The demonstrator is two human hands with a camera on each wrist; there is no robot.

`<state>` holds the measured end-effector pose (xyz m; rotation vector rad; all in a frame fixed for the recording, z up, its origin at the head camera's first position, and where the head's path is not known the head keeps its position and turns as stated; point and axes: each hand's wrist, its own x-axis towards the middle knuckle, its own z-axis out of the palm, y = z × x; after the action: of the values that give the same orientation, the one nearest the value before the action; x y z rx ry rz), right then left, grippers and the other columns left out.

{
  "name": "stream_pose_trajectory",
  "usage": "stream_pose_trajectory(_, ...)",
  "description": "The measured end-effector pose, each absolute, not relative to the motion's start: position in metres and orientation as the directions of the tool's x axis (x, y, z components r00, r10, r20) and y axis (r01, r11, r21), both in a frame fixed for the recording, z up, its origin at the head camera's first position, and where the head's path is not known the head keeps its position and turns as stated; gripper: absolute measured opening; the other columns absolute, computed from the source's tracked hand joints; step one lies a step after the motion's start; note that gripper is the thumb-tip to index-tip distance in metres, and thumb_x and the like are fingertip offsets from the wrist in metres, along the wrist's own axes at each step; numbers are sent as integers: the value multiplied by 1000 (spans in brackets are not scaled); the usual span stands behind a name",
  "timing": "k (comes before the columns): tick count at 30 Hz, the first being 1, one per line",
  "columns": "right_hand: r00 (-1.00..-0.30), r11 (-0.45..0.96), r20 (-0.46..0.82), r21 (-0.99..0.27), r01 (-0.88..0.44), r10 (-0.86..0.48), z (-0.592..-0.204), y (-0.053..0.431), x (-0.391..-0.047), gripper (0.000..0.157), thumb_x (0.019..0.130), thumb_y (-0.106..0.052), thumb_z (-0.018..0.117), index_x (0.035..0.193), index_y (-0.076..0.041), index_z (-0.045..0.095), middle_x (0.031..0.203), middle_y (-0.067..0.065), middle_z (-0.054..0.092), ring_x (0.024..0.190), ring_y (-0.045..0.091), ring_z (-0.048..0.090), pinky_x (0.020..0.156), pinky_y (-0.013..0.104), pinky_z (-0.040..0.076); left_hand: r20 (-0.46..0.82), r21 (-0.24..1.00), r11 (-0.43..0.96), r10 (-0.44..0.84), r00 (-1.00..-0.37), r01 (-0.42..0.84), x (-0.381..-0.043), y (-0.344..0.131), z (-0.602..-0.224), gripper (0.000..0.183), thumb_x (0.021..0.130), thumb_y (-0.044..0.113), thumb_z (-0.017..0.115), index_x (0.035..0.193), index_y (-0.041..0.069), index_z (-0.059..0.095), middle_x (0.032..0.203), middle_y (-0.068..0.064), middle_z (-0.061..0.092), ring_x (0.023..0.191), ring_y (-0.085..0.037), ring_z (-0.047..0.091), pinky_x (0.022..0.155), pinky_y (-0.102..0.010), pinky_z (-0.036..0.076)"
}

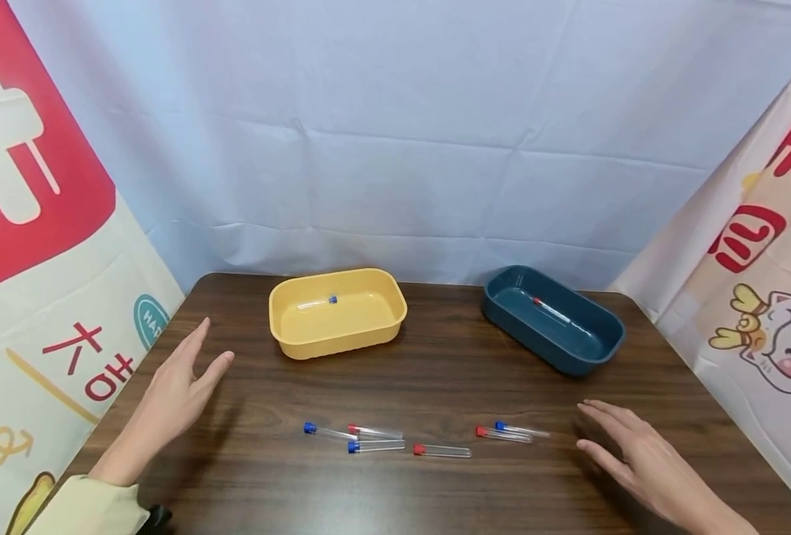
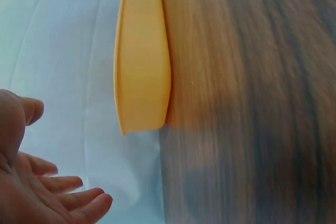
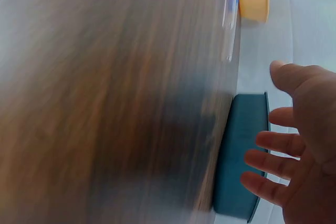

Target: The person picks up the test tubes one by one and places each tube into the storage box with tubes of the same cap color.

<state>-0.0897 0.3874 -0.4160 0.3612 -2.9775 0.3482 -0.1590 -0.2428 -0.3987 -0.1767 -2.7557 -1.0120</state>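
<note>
My left hand (image 1: 173, 386) hovers over the table's left side, fingers extended and thumb apart, holding nothing. Over the right side my right hand (image 1: 642, 461) is held with fingers spread, also free of any object. Nearest to it lie a blue-capped tube (image 1: 522, 429) and a red-capped tube (image 1: 504, 435), side by side. Left of centre, two blue-capped test tubes, one of them this tube (image 1: 378, 446), lie close to a red-capped tube (image 1: 376, 432). Another red-capped tube (image 1: 442, 451) lies slightly to their right.
A yellow basin (image 1: 338, 345) stands at the back left with a blue-capped tube (image 1: 318, 302) inside. At the back right, a dark teal basin (image 1: 535, 338) contains a red-capped tube (image 1: 551, 309). A pale cloth (image 1: 408, 186) hangs behind the wooden table (image 1: 435, 371).
</note>
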Motion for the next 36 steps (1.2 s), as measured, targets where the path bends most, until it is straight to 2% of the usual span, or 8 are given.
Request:
stream_pose_trajectory(6,-951,930,174,-222,-292,-257,-418,373,-95,45,98,-37,73,132,-9,69,132,15,66,121,39,62,92,64,51,207,694,701,24,-978,165,-173,-229,-395,80,108,45,52,165,1,16,162,-29,31,142,-50,38,107,-67,38)
stream_pose_trajectory(9,-946,925,179,-225,-306,-269,-418,369,-100,40,97,-35,74,129,-10,71,128,12,68,118,35,64,92,60,53,192,721,674,31,-981,162,-181,-222,-395,79,108,44,52,164,0,16,161,-28,33,142,-49,40,108,-63,41)
stream_pose_trajectory(19,-938,912,156,-229,-340,-311,-422,363,-111,32,97,-26,76,124,-10,74,124,9,69,114,30,65,90,55,56,118,778,617,50,-992,123,-209,-207,-401,79,109,44,50,164,-2,15,164,-27,27,143,-47,40,112,-60,38)
stream_pose_trajectory(26,-902,882,222,-219,-417,-371,-425,363,-118,29,95,-20,78,122,-9,74,122,8,70,112,29,66,88,53,56,105,811,574,47,-993,114,-225,-201,-404,76,110,39,50,164,-3,15,165,-27,26,145,-46,38,111,-58,40)
stream_pose_trajectory(36,-893,875,229,-212,-434,-387,-429,360,-123,30,93,-18,79,121,-7,74,121,9,70,112,31,66,88,53,55,63,847,526,39,-997,75,-239,-195,-412,76,109,38,50,165,1,13,168,-22,21,146,-42,38,111,-56,42)
